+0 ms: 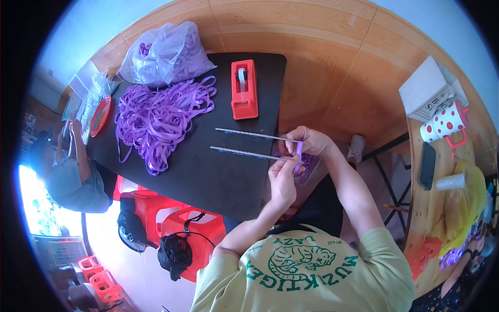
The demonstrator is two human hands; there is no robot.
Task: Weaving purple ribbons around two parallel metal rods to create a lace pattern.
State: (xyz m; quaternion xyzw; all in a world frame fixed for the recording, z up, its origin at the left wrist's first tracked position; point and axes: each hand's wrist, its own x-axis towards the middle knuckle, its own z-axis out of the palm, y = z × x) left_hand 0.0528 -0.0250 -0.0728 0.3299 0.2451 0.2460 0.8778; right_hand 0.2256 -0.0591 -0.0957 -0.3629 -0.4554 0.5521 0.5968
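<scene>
Two thin twisted metal rods [249, 153] lie roughly parallel over the right part of the black table, their near ends reaching past its edge to my hands. A short purple ribbon [299, 151] spans the gap between those ends. My left hand [283, 181] is closed in a pinch on the ribbon by the nearer rod's end. At the farther rod's end, my right hand [310, 141] pinches the ribbon's other part; its fingertips are partly hidden. A large tangled heap of purple ribbons [156, 117] covers the table's left side.
A red tape dispenser [244, 91] and a plastic bag of ribbons [166, 54] stand on the black table [218, 182]. Below my hands is a clear container [307, 169]. Red stools [182, 226] hold black caps. At right, a wooden bench [421, 208] carries a dotted cup [444, 123]. Other people sit nearby.
</scene>
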